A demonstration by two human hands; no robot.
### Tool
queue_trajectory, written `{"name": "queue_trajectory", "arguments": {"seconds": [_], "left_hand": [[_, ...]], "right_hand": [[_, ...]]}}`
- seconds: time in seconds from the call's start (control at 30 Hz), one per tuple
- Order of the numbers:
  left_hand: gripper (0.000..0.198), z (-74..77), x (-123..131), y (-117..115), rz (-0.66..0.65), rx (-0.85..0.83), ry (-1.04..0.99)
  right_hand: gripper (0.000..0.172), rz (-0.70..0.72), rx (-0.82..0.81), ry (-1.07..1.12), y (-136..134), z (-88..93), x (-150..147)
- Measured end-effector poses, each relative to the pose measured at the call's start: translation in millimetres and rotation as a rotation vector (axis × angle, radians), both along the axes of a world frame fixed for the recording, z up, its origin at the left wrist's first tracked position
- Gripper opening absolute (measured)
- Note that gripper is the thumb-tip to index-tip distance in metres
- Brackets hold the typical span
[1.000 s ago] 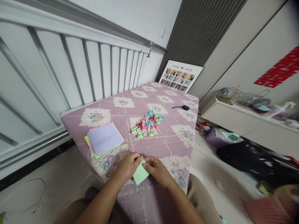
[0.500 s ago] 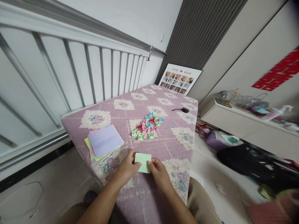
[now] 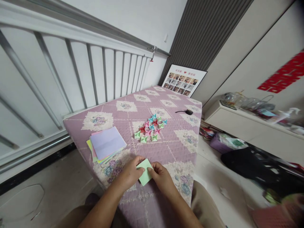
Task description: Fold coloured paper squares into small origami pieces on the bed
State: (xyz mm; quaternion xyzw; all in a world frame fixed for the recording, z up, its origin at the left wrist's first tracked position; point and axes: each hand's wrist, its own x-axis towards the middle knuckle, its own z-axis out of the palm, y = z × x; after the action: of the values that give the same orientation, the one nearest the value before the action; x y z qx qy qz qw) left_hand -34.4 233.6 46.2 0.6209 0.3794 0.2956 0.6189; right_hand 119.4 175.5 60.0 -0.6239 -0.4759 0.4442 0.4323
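Note:
Between my two hands is a small square of light green paper [image 3: 145, 177], turned so that one corner points towards me. My left hand [image 3: 133, 172] pinches its left side, thumb on top. On its right side my right hand [image 3: 161, 175] pinches it too, thumb on top and fingers curled behind. Beyond the hands lies a cluster of small folded paper stars [image 3: 151, 127] in green, red, pink and blue. To the left rests a stack of coloured paper sheets [image 3: 108, 143], a lavender sheet uppermost.
A purple floral cloth [image 3: 163, 152] covers the table. Towards its far right lies a small black object with a cord [image 3: 189, 112]. A white radiator [image 3: 78, 69] runs along the left, a framed photo board [image 3: 184, 80] leans at the back, and a low cabinet [image 3: 237, 122] stands right.
The green paper has been rotated between my hands, from sides level to a corner pointing towards me. Both hands still hold it, and my right hand has shifted slightly.

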Motion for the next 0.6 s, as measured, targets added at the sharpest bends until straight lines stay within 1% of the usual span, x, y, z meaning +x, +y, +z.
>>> {"name": "queue_trajectory", "arguments": {"seconds": [0.07, 0.17, 0.27, 0.33, 0.4, 0.47, 0.53, 0.6], "left_hand": [[0.036, -0.1, -1, 0, -0.013, 0.034, 0.029], [0.030, 3.6, -5, 0, -0.031, 0.050, 0.067], [0.020, 9.0, -8, 1, -0.033, 0.097, 0.156], [0.017, 11.2, -8, 1, -0.035, 0.137, 0.225], [0.018, 11.8, -8, 1, -0.042, 0.207, 0.305], [0.019, 11.2, -8, 0, -0.055, 0.333, 0.415], [0.019, 10.0, -8, -2, -0.074, 0.462, 0.533], [0.020, 9.1, -8, -3, -0.092, 0.541, 0.625]], "right_hand": [[0.024, -0.005, 0.002, -0.032, -1, -1.4, 1], [0.022, -0.009, 0.009, -0.073, -2, -2.1, 1], [0.022, -0.006, 0.018, -0.109, -2, -1.6, 1], [0.020, 0.001, 0.026, -0.134, -2, -1.9, 1], [0.017, 0.002, 0.039, -0.165, -3, -3.1, 2], [0.014, -0.009, 0.051, -0.209, -4, -5.4, 3], [0.011, -0.033, 0.097, -0.347, -5, -8.2, 6], [0.016, -0.039, 0.178, -0.548, -6, -11.5, 8]]}}
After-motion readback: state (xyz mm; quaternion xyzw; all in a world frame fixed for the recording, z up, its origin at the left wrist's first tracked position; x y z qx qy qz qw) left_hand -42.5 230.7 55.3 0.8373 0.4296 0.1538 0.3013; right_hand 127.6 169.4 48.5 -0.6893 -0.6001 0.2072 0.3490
